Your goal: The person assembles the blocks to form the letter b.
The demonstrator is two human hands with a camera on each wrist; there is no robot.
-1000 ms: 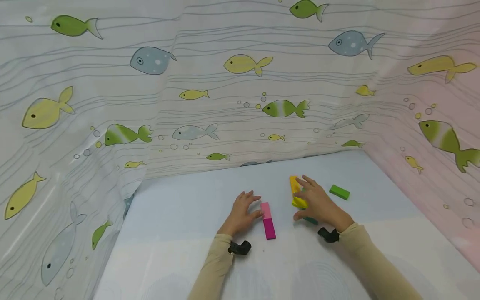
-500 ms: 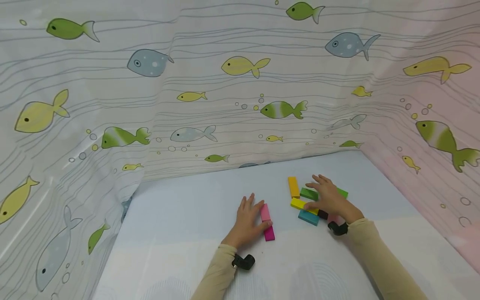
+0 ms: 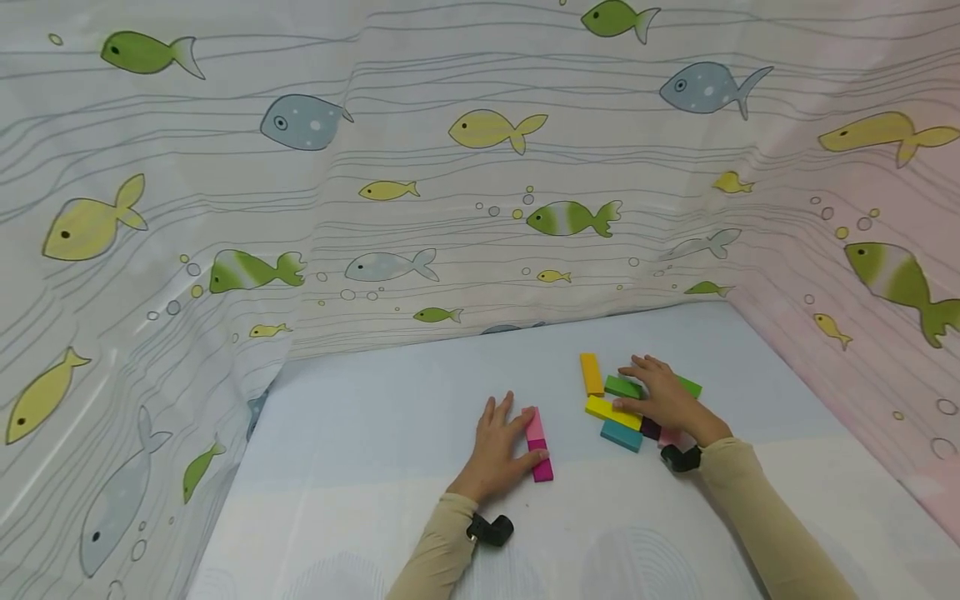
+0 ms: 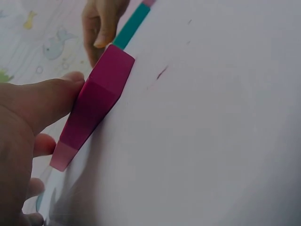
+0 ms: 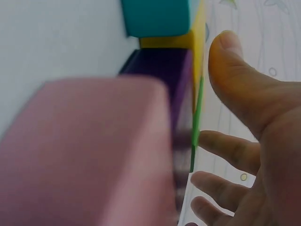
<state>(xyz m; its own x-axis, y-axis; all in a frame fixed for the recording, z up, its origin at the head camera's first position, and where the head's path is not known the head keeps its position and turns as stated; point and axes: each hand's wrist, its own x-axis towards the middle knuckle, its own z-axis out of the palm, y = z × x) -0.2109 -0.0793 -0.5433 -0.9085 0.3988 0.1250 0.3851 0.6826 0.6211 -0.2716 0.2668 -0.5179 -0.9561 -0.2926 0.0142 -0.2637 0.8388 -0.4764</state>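
loosely spread, the left hand (image 3: pixel 493 454) touches the pink block (image 3: pixel 535 429) and magenta block (image 3: pixel 542 472), which lie end to end on the table (image 3: pixel 360 433), their shared long axis running near to far, far end slightly left. the right hand (image 3: pixel 667 402), relaxed, has its thumb by the yellow block (image 3: pixel 606 411), slanting far-left to near-right.

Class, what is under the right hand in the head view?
The yellow block, dark purple block, pink block and rightmost green block show partly; whatever the right hand fully covers cannot be seen.
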